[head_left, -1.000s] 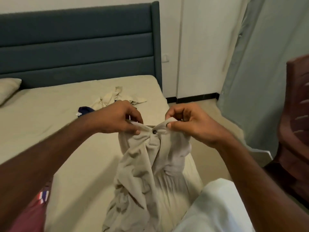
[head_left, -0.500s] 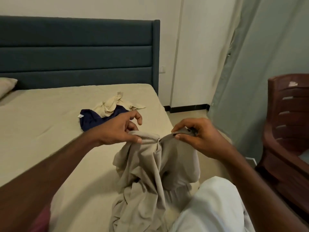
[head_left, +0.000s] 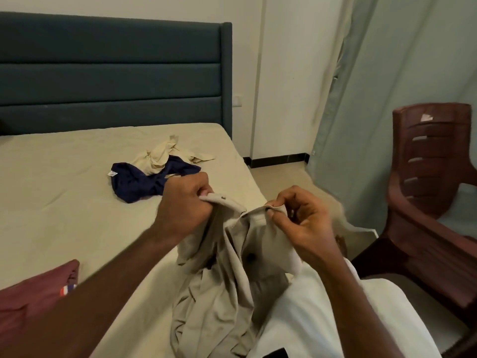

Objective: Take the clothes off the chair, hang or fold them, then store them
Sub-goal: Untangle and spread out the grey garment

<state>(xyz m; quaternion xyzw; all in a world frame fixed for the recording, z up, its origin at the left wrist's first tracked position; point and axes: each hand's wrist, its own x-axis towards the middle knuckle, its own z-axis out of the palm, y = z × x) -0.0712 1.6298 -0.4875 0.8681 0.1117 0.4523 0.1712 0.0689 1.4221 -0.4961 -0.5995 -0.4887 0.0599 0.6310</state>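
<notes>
Both hands hold up the beige trousers [head_left: 232,254] by the waistband over the bed's [head_left: 64,202] right edge: the left hand [head_left: 185,202] grips the buttoned end (a metal stud shows), the right hand [head_left: 302,223] pinches the other end, and the legs trail onto the mattress.

light: soft, even — shadows faint | blur: slight, hands | edges: wide-angle bowing

Beige trousers [head_left: 232,267], navy garment [head_left: 144,182] on a cream sheet [head_left: 51,202], teal headboard [head_left: 111,73] (ribbed), maroon chair [head_left: 433,182].
</notes>
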